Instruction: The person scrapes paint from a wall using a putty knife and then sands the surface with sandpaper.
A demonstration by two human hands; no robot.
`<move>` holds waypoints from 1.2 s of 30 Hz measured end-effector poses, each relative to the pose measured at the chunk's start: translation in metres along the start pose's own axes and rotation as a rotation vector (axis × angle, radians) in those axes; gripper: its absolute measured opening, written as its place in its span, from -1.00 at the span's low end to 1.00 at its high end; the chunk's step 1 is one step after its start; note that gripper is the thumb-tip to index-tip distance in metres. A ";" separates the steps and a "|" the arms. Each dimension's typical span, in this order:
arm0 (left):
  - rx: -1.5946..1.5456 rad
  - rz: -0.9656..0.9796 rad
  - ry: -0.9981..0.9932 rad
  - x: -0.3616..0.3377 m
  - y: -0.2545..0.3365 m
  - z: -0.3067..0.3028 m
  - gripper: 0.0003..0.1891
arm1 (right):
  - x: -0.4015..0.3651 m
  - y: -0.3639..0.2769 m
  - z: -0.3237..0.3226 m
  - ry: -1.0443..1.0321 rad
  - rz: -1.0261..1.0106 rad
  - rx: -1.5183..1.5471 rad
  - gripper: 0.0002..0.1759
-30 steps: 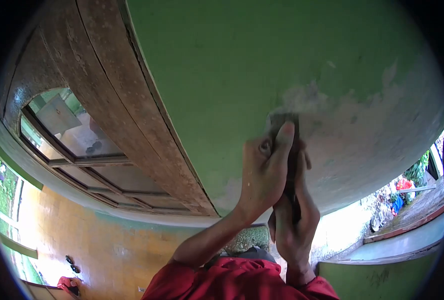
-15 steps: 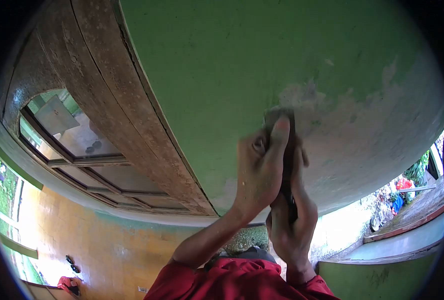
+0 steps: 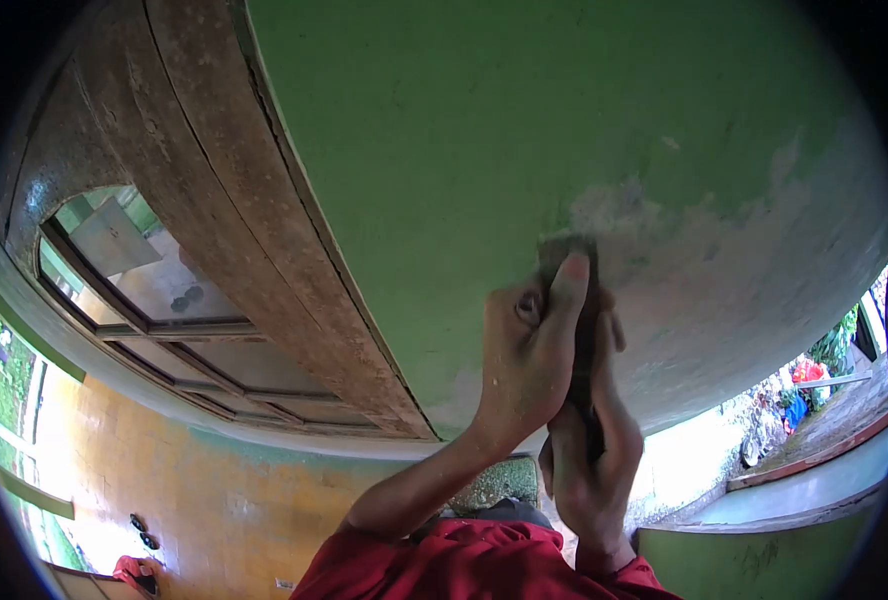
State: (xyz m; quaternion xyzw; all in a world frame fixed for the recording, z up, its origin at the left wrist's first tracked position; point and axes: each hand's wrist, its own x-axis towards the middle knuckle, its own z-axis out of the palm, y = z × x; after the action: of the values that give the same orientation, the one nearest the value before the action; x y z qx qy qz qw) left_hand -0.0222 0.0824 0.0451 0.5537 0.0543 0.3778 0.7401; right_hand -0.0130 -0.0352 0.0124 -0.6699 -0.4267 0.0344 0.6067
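Note:
Both my hands are wrapped around a dark, flat scraper, its broad end resting against a green painted wall. My left hand grips the upper part, with the thumb laid along the tool toward its tip. Lower down, my right hand closes around the handle, and its fingers run up the right side. Beside the tool's tip begins a pale bare patch where the green coat is gone. The fingers hide much of the scraper, and its edge is blurred.
A worn wooden frame borders the wall on the left, with a paned window in it. Below lies a yellowish tiled floor with a red item and dark footwear. A ledge and outdoor clutter are at right.
My two hands and the scraper have shifted slightly down and to the right in view, the tip sliding lower along the wall. The view has moved a little too. Both grips stay the same.

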 end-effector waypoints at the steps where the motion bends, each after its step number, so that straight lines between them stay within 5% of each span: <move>1: -0.030 -0.005 -0.007 0.000 0.002 0.001 -0.54 | 0.003 -0.009 -0.004 -0.030 0.057 0.057 -0.26; 25: 0.056 0.040 -0.021 0.006 0.003 0.010 -0.51 | 0.010 -0.024 -0.017 -0.073 0.208 0.164 -0.22; 36: -0.065 0.026 -0.017 0.004 0.000 0.012 -0.54 | 0.005 -0.008 -0.012 -0.054 0.081 0.038 -0.26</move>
State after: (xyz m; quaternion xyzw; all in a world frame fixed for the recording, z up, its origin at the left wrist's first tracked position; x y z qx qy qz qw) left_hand -0.0136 0.0761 0.0512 0.5334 0.0285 0.3840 0.7532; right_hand -0.0072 -0.0425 0.0245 -0.6738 -0.4146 0.0854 0.6057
